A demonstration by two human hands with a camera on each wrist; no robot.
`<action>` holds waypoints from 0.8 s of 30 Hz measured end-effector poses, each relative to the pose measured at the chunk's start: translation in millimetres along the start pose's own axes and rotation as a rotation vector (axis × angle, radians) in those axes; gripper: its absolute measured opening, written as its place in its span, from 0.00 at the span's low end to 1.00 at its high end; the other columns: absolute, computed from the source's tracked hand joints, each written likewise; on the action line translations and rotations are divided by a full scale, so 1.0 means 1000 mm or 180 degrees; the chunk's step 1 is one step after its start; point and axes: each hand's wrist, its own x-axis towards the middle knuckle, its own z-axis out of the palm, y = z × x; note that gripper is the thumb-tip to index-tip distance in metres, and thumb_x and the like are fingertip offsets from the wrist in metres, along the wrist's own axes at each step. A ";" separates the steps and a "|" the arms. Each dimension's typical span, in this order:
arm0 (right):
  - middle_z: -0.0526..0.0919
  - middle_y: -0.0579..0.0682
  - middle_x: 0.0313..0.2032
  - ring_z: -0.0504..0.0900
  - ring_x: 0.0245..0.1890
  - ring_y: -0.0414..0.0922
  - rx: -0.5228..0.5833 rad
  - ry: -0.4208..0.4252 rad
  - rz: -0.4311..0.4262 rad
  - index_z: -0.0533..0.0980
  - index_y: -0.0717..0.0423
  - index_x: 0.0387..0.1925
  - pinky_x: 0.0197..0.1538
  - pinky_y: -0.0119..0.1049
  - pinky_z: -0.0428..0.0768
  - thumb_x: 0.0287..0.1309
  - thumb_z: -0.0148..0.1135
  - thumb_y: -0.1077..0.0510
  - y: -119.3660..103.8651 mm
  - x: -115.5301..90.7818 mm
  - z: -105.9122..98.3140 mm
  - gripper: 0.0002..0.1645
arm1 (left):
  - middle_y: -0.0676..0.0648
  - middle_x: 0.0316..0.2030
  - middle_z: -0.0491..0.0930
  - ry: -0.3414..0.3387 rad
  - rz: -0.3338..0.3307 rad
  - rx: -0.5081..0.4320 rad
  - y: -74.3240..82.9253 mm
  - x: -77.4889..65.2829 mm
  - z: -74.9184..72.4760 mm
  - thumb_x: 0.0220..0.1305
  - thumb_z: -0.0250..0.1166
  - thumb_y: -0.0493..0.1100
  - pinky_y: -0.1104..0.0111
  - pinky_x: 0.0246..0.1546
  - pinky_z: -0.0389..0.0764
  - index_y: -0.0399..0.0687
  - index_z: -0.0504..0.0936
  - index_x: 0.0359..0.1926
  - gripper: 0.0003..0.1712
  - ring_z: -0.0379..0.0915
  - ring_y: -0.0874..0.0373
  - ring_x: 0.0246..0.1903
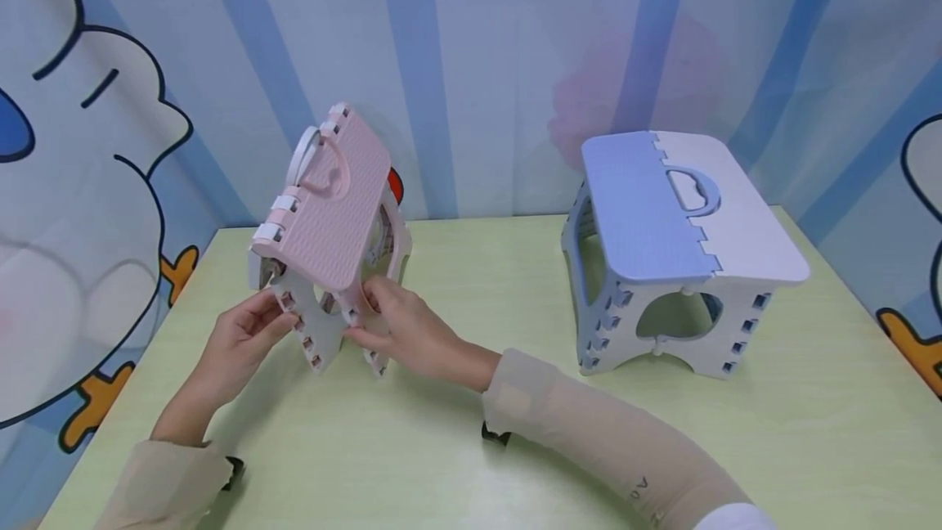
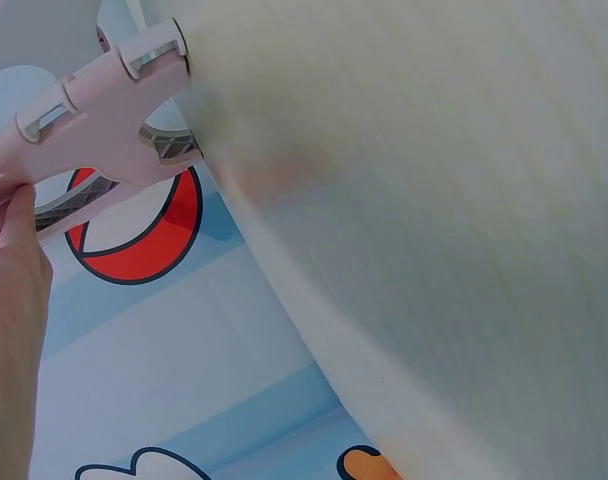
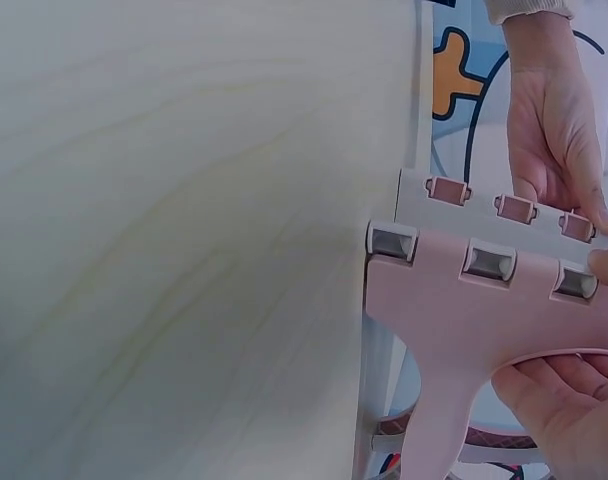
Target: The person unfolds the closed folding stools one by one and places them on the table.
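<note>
A pink-and-white folding stool (image 1: 342,207), partly folded, stands at the left of the table in the head view. Its seat bends at the middle hinge like a roof, pink half facing me and most of the white half hidden behind. My left hand (image 1: 243,338) pinches the edge of the white leg panel (image 1: 312,321) between thumb and fingers. On the other side, my right hand (image 1: 412,330) grips the pink leg panel (image 3: 454,310). In the right wrist view, the right fingers (image 3: 554,395) curl through that panel's opening, and the left hand (image 3: 554,140) is at the white panel beyond.
A blue-and-white folding stool (image 1: 684,211) stands unfolded at the right of the pale green table (image 1: 471,268). Behind the table hangs a blue striped cloth (image 1: 486,88) with cartoon figures at the sides.
</note>
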 end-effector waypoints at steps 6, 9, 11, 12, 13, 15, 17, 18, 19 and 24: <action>0.72 0.43 0.39 0.69 0.36 0.37 0.0036 -0.0033 -0.0028 0.68 0.55 0.49 0.36 0.24 0.71 0.66 0.65 0.50 0.002 -0.001 -0.003 0.19 | 0.61 0.52 0.79 -0.0007 -0.0018 0.0044 -0.002 0.000 0.000 0.73 0.56 0.31 0.78 0.49 0.78 0.32 0.70 0.67 0.23 0.77 0.67 0.48; 0.72 0.44 0.39 0.69 0.35 0.38 0.0085 -0.0041 -0.0051 0.68 0.55 0.49 0.35 0.25 0.71 0.66 0.65 0.51 0.004 -0.002 -0.004 0.19 | 0.62 0.52 0.78 -0.0008 -0.0029 0.0145 -0.003 0.000 0.000 0.74 0.56 0.33 0.78 0.48 0.78 0.31 0.68 0.67 0.24 0.77 0.67 0.48; 0.72 0.44 0.38 0.69 0.35 0.39 0.0111 -0.0037 -0.0077 0.68 0.55 0.49 0.34 0.26 0.70 0.66 0.65 0.51 0.005 -0.002 -0.004 0.19 | 0.62 0.52 0.78 -0.0010 -0.0035 0.0185 -0.003 0.000 -0.001 0.74 0.56 0.34 0.78 0.48 0.78 0.30 0.68 0.67 0.24 0.77 0.68 0.48; 0.72 0.44 0.38 0.70 0.35 0.40 0.0121 -0.0029 -0.0090 0.68 0.56 0.49 0.35 0.26 0.71 0.66 0.65 0.52 0.005 -0.003 -0.004 0.19 | 0.62 0.52 0.78 -0.0014 -0.0039 0.0195 -0.003 0.000 -0.001 0.74 0.56 0.34 0.78 0.48 0.78 0.30 0.68 0.68 0.24 0.77 0.68 0.48; 0.72 0.44 0.38 0.70 0.35 0.40 0.0123 -0.0022 -0.0102 0.69 0.56 0.50 0.35 0.27 0.71 0.66 0.65 0.52 0.006 -0.003 -0.004 0.19 | 0.62 0.53 0.78 -0.0019 -0.0039 0.0201 -0.003 0.000 -0.001 0.74 0.56 0.34 0.77 0.48 0.78 0.30 0.68 0.68 0.24 0.77 0.68 0.48; 0.72 0.44 0.39 0.70 0.36 0.41 0.0125 -0.0016 -0.0124 0.69 0.57 0.50 0.35 0.27 0.71 0.66 0.65 0.52 0.007 -0.003 -0.005 0.19 | 0.62 0.53 0.77 -0.0025 -0.0036 0.0209 -0.003 0.000 -0.001 0.74 0.56 0.34 0.77 0.48 0.78 0.30 0.68 0.68 0.24 0.77 0.67 0.49; 0.73 0.44 0.39 0.71 0.36 0.42 0.0139 -0.0016 -0.0132 0.69 0.57 0.50 0.36 0.27 0.71 0.66 0.66 0.52 0.007 -0.004 -0.006 0.20 | 0.62 0.53 0.78 -0.0026 -0.0034 0.0209 -0.003 0.000 -0.001 0.74 0.56 0.34 0.77 0.48 0.78 0.30 0.68 0.67 0.24 0.77 0.67 0.49; 0.73 0.44 0.39 0.71 0.37 0.42 0.0142 -0.0020 -0.0135 0.69 0.57 0.50 0.36 0.27 0.71 0.66 0.66 0.52 0.007 -0.004 -0.006 0.20 | 0.62 0.53 0.78 -0.0025 -0.0033 0.0204 -0.003 0.001 0.000 0.74 0.56 0.34 0.77 0.49 0.78 0.30 0.68 0.67 0.24 0.77 0.67 0.49; 0.73 0.44 0.39 0.71 0.37 0.42 0.0146 -0.0026 -0.0135 0.69 0.57 0.50 0.36 0.27 0.71 0.66 0.66 0.52 0.007 -0.004 -0.006 0.20 | 0.62 0.53 0.78 -0.0024 -0.0030 0.0203 -0.003 0.001 0.000 0.74 0.56 0.34 0.77 0.49 0.78 0.29 0.68 0.67 0.24 0.77 0.67 0.49; 0.73 0.44 0.39 0.71 0.37 0.42 0.0164 -0.0032 -0.0137 0.69 0.56 0.50 0.37 0.27 0.72 0.66 0.65 0.52 0.008 -0.005 -0.009 0.19 | 0.62 0.52 0.78 -0.0029 -0.0044 0.0214 -0.002 0.001 0.000 0.74 0.56 0.34 0.77 0.48 0.78 0.28 0.68 0.67 0.24 0.77 0.68 0.48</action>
